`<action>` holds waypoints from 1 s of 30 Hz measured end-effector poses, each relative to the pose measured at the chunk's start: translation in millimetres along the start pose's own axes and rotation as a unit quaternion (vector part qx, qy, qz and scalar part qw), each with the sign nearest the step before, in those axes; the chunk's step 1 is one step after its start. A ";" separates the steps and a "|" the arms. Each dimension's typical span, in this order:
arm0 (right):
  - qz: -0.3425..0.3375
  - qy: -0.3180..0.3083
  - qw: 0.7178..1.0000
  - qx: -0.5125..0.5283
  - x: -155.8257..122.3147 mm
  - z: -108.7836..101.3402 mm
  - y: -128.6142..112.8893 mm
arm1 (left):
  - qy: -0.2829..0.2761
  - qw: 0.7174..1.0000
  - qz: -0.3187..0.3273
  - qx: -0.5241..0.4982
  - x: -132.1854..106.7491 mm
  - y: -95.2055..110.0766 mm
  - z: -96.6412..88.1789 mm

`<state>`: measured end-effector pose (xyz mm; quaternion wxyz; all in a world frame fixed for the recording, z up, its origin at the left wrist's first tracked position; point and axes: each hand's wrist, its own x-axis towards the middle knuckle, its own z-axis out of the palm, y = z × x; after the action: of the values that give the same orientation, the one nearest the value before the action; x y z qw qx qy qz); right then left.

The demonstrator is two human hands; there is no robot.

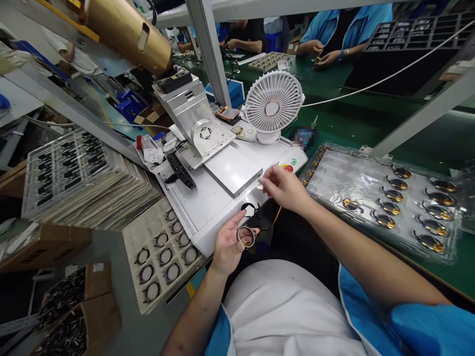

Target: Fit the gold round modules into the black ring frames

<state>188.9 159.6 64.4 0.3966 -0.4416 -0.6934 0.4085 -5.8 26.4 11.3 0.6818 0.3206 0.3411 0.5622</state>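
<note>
The left hand [228, 244] lies palm up, its fingers curled narrowly around a dark-rimmed metal ring [245, 236], just past the edge of the white fixture plate [218, 217]. The right hand [282, 187] is above that plate, its fingertips [261, 180] pinched narrow; whether they hold anything cannot be determined. On the left sits a beige tray [130, 257] of similar rings; on the right, a clear plastic tray [352, 173] of gold-and-black parts. Farther on stand a white desk fan [273, 101], a green workbench [371, 116], and a co-worker's hands [315, 48].

black ring [238, 236], blue sleeve [430, 331], white fan [273, 105]
</note>
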 end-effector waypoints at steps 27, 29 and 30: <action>0.231 -0.058 0.908 0.344 -63.7 24.9 9.0 | -0.084 0.923 0.139 0.350 -13.4 -17.7 10.7; 0.241 -0.057 0.909 0.336 -64.1 22.8 8.1 | -0.079 0.931 0.133 0.330 -13.6 -17.5 8.4; 0.241 -0.056 0.912 0.328 -64.5 22.7 7.9 | -0.082 0.929 0.137 0.335 -13.7 -17.7 7.0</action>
<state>189.6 96.5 37.0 0.3693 -0.4169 -0.4137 0.7202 7.8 9.7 2.2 0.4768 0.6186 0.4053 0.4751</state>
